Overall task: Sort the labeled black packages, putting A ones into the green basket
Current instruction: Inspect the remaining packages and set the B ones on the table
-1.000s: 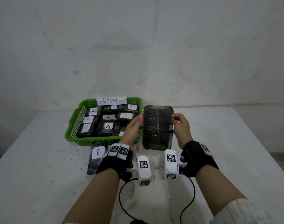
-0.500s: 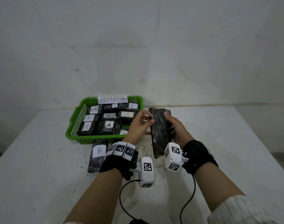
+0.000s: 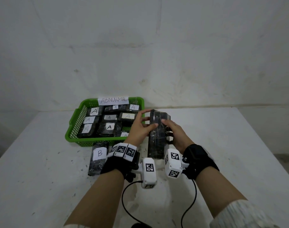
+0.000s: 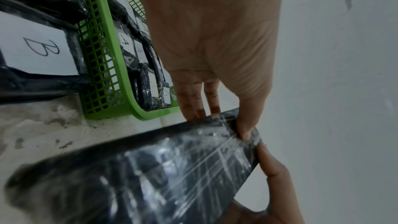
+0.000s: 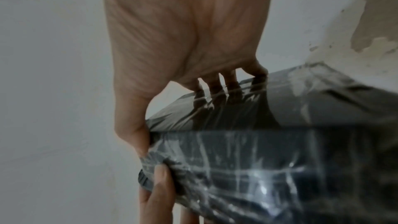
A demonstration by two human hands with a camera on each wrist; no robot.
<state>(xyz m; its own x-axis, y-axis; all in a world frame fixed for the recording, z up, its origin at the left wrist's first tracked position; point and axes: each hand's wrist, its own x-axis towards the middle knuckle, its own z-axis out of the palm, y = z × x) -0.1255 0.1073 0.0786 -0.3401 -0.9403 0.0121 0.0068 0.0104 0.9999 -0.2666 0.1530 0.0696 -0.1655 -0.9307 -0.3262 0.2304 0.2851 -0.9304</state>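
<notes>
left hand (image 3: 139, 129) + right hand (image 3: 176, 134) both grip black plastic-wrapped rectangular package (image 3: 157, 139) on edge, label not visible | B-labeled black package (image 3: 98, 157) flat on white table (image 3: 41, 178) | green mesh plastic basket (image 3: 74, 127) holds A-labeled packs, just left of held package

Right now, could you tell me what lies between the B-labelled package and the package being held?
In the head view, the left hand lies between the B package and the held package, gripping its edge.

Right hand (image 5: 187, 40) grips black package (image 5: 269, 168); left fingers (image 5: 159, 186) pinch corner.
</notes>
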